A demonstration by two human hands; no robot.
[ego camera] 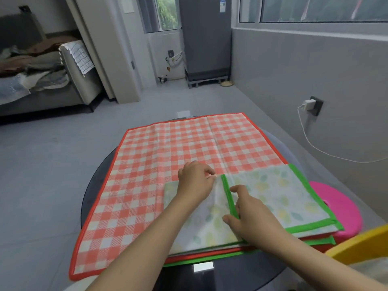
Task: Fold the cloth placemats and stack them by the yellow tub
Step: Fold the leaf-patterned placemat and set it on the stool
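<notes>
Fingers of the right hand [251, 215] pinch the green-bound hem of the thin leaf-print cloth placemat [279, 196], half-folded atop the stack beside the yellow plastic tub [361, 244]; the left hand [196, 181] pinches its far corner. Light and limp, it is judged best held by the stiffer binding, over the red checked mat [168, 148].

Both bare forearms reach forward side by side, the left hand [196, 181] knuckles-up with fingers curled and fingertips pinched together at its far right edge, the right hand [251, 215] just beside it, index finger extended forward, thumb pressed down.
</notes>
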